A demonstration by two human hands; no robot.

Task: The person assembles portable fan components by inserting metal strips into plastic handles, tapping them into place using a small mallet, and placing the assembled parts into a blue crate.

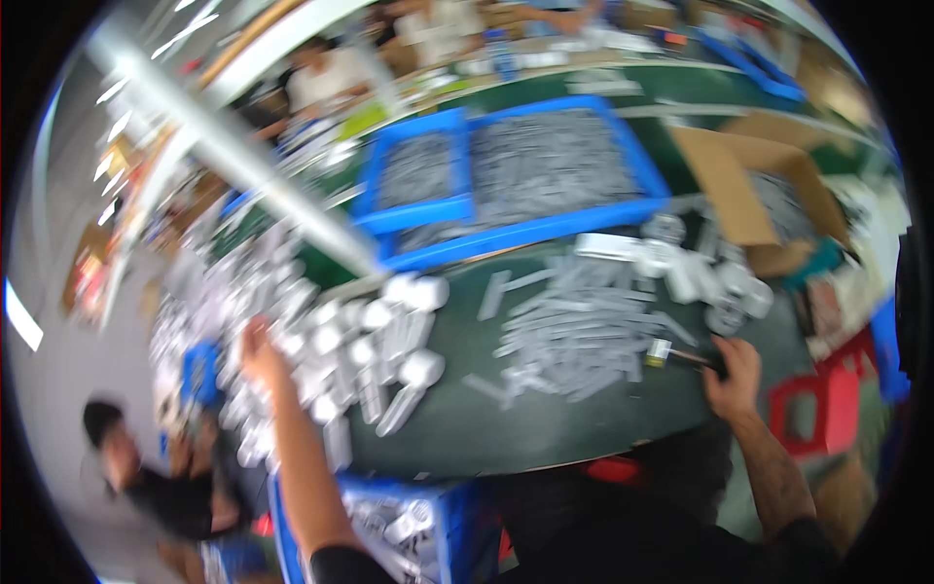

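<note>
My left hand [261,355] is stretched out to the left, over a heap of clear tubes with white round caps [365,350]. Motion blur smears its fingers, and I cannot make out whether anything is in them. At the right, my right hand [732,380] is closed round the dark handle of a thin tool [687,360]. This tool has a metal shaft and a small block-like head, pale yellow and white, pointing left. Just beyond its head lies a loose pile of translucent flat strips [574,331] on the dark green table [457,428].
Blue trays [525,234] full of grey translucent pieces stand at the back. An open cardboard box [715,175] is at back right, a red stool [817,414] at right. A blue bin [452,535] sits below the front edge. A white post [253,170] slants at left; other people sit around.
</note>
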